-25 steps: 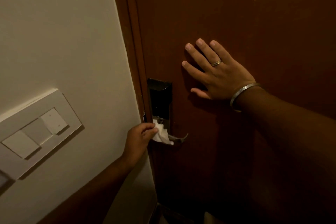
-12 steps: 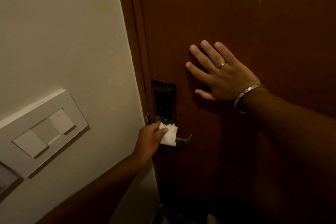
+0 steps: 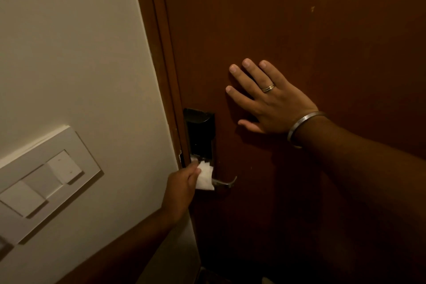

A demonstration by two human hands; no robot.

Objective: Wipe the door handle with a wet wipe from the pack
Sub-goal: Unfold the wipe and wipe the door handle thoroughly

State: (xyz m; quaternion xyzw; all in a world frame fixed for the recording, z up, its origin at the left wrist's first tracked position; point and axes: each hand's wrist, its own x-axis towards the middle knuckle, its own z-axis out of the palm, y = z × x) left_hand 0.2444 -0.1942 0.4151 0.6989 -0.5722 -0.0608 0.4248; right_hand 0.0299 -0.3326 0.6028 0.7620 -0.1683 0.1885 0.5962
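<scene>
A silver lever door handle (image 3: 224, 182) sticks out below a black lock plate (image 3: 200, 136) on a dark brown door (image 3: 299, 30). My left hand (image 3: 182, 188) pinches a folded white wet wipe (image 3: 205, 178) and presses it on the inner part of the handle, next to the plate. Only the handle's curved tip shows past the wipe. My right hand (image 3: 265, 99) lies flat on the door above and to the right of the lock, fingers spread, with a ring and a metal bangle. The pack of wipes is not in view.
A cream wall (image 3: 69, 41) fills the left side, with a white switch panel (image 3: 43, 180) low on it. The brown door frame (image 3: 161, 53) runs between wall and door. The floor below is dark.
The wipe in my left hand has slid slightly along the handle base and now covers more of it. My right hand stays flat on the door.
</scene>
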